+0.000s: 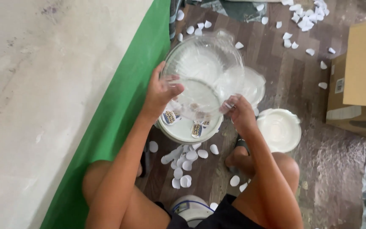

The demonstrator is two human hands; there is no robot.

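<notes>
Dark wooden floorboards [314, 169] run under the seated person, bordered on the left-hand side by a green sheet [119, 123] and a pale concrete wall [43, 85]. Both hands hold a crinkled clear plastic bag [210, 72] up over the floor. The left hand [159, 93] is closed on the bag's near left edge, fingers curled over the film. The right hand [238, 112] pinches its lower right edge, fingertips together on the plastic. Just below and between the hands sits a stack of white plates [189, 131] with small dark-patterned stickers on the top one. To the right of the right hand lies a white scalloped lid [280, 129], close by but apart. Small white paper ovals [185, 163] are scattered beneath the wrists and farther off beyond the bag. Well right of the right hand stands a cardboard box [361, 80].
</notes>
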